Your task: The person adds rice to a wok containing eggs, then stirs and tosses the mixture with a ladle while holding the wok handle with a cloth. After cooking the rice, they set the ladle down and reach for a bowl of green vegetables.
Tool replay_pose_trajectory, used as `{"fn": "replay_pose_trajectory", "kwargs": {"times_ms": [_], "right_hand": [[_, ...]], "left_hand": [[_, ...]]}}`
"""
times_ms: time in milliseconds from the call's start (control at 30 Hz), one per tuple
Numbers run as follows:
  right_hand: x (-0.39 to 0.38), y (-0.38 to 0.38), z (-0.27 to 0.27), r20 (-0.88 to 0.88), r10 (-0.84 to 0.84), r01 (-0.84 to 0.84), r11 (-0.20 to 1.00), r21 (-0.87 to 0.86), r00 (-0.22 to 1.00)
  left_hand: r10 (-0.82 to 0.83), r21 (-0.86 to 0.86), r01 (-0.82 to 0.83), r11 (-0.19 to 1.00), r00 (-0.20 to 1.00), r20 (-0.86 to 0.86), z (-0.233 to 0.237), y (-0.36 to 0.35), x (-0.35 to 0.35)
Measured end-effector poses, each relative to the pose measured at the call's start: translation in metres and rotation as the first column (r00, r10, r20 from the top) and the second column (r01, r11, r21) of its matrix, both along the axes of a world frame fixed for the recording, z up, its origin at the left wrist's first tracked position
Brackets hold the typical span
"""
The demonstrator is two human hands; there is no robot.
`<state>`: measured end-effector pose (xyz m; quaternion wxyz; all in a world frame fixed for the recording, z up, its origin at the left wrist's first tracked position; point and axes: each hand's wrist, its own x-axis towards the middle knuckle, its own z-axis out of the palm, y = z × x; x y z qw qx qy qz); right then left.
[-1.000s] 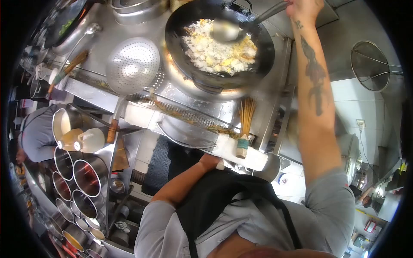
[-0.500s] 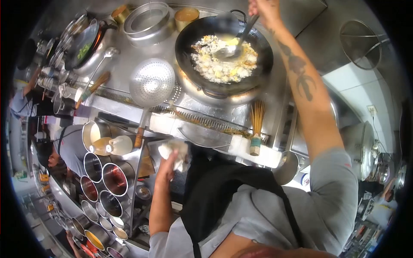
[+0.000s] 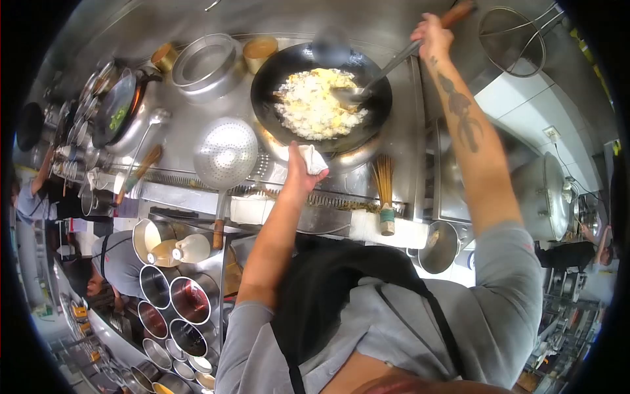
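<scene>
A black wok (image 3: 377,121) sits on the stove, holding white rice mixed with yellow egg (image 3: 315,111). My right hand (image 3: 433,38) is closed around the long handle of a metal ladle (image 3: 394,63), whose bowl rests in the rice at the wok's right side. At the wok's near edge, my left hand (image 3: 300,174) grips a folded white cloth (image 3: 313,159) against the rim. The near handle is hidden behind cloth and fingers. Left of the wok lies a perforated skimmer (image 3: 226,154). A bamboo brush (image 3: 385,197) lies to the right of my left hand.
Metal pots of sauces (image 3: 190,300) and plastic bottles (image 3: 191,249) stand at lower left. A second wok (image 3: 118,108) with green pieces sits at far left. A wire strainer (image 3: 512,41) hangs at upper right. Other people (image 3: 121,262) are at the left and far right.
My left hand has moved up and forward with the cloth, from beside the counter to the wok's near rim. My right hand has shifted right, and the ladle handle lies lower.
</scene>
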<state>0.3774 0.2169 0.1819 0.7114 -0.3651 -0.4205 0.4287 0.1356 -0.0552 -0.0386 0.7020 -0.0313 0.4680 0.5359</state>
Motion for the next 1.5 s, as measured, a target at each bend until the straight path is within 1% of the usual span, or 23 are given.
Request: {"fn": "replay_pose_trajectory", "kwargs": {"times_ms": [33,67,167,200,300,333,433,467,533,633,700,733,767,833,933,1067,1100,1167,1233,1267,1367,1400,1500], "right_hand": [[0.010,0.008,0.002,-0.090,-0.085,0.087,0.996,0.012,0.992],[0.027,0.017,0.002,-0.193,-0.052,0.062,0.997,0.047,0.980],[-0.024,-0.018,-0.051,-0.102,-0.137,0.139,0.990,0.007,0.985],[-0.032,-0.017,-0.052,-0.170,0.020,-0.024,0.999,-0.023,0.985],[-0.047,0.001,-0.021,-0.073,-0.001,0.001,1.000,-0.001,0.997],[-0.052,-0.007,-0.006,-0.075,0.007,-0.001,0.997,0.081,0.997],[-0.079,-0.006,-0.032,-0.056,0.075,-0.063,0.981,0.186,0.996],[-0.101,-0.005,-0.050,0.044,0.099,-0.104,0.986,0.129,0.994],[-0.129,-0.013,-0.019,0.140,0.309,-0.294,0.949,-0.117,0.941],[-0.156,-0.031,0.000,0.304,0.268,-0.319,0.939,0.130,0.914],[-0.174,-0.083,0.004,0.252,0.187,-0.255,0.928,0.271,0.949],[-0.187,-0.082,-0.014,0.285,0.228,-0.305,0.915,0.263,0.931],[-0.193,-0.084,-0.029,0.398,0.360,-0.436,0.892,0.119,0.844],[-0.203,-0.087,-0.010,0.487,0.497,-0.555,0.831,-0.030,0.718],[-0.194,-0.128,0.038,0.530,0.483,-0.594,0.803,0.050,0.697],[-0.182,-0.130,-0.010,0.602,0.402,-0.428,0.897,-0.109,0.690],[-0.177,-0.102,-0.016,0.581,0.458,-0.452,0.876,-0.168,0.672],[-0.154,-0.112,0.039,0.600,0.436,-0.446,0.883,-0.143,0.671],[-0.140,-0.128,0.076,0.480,0.362,-0.367,0.926,-0.088,0.799],[-0.130,-0.137,0.073,0.241,0.459,-0.474,0.880,0.007,0.855],[-0.139,-0.104,-0.009,0.242,0.282,-0.285,0.958,-0.022,0.929],[-0.140,-0.096,-0.010,0.187,0.245,-0.229,0.968,-0.106,0.951],[-0.117,-0.079,0.046,0.354,0.240,-0.227,0.971,-0.081,0.904]], "left_hand": [[-0.004,-0.018,0.004,1.000,1.000,0.009,0.007,0.000,0.000],[-0.006,-0.038,0.007,0.999,1.000,0.014,0.011,0.001,-0.002],[-0.022,0.014,0.022,1.000,1.000,0.002,-0.022,0.009,-0.006],[-0.023,-0.001,0.023,1.000,1.000,0.004,-0.018,0.010,-0.006],[-0.022,-0.040,0.022,0.999,1.000,-0.002,-0.013,0.007,-0.008],[-0.032,-0.038,0.032,0.999,0.999,0.000,-0.015,0.009,-0.008],[-0.049,-0.037,0.050,0.998,0.998,0.026,-0.019,0.010,-0.009],[-0.065,-0.053,0.066,0.996,0.998,0.023,-0.015,0.008,-0.009],[-0.072,-0.061,0.073,0.995,0.997,0.012,-0.010,0.016,-0.011],[-0.104,-0.063,0.106,0.992,0.994,0.027,-0.017,0.014,-0.013],[-0.149,-0.005,0.150,0.989,0.984,0.099,-0.034,0.016,-0.017],[-0.127,-0.021,0.129,0.991,0.988,0.087,-0.028,0.013,-0.016],[-0.111,-0.041,0.114,0.993,0.991,0.071,-0.022,0.009,-0.015],[-0.085,-0.045,0.088,0.995,0.995,0.060,-0.011,0.012,-0.014],[-0.071,-0.034,0.074,0.997,0.995,0.072,-0.012,0.012,-0.014],[-0.097,-0.028,0.098,0.995,0.995,0.025,-0.021,0.015,-0.015],[-0.112,-0.033,0.112,0.993,0.994,0.013,-0.022,0.016,-0.015],[-0.090,-0.044,0.090,0.995,0.996,0.016,-0.010,0.004,-0.013],[-0.088,-0.025,0.088,0.996,0.996,0.021,-0.006,0.008,-0.014],[-0.104,-0.015,0.105,0.994,0.994,0.024,-0.012,0.011,-0.015],[-0.101,0.160,0.104,0.982,0.995,-0.027,-0.013,-0.003,-0.011],[-0.094,0.234,0.105,0.967,0.994,-0.055,-0.010,-0.012,-0.009],[-0.005,-0.037,0.008,0.999,0.997,0.082,0.064,-0.074,0.017]]}}
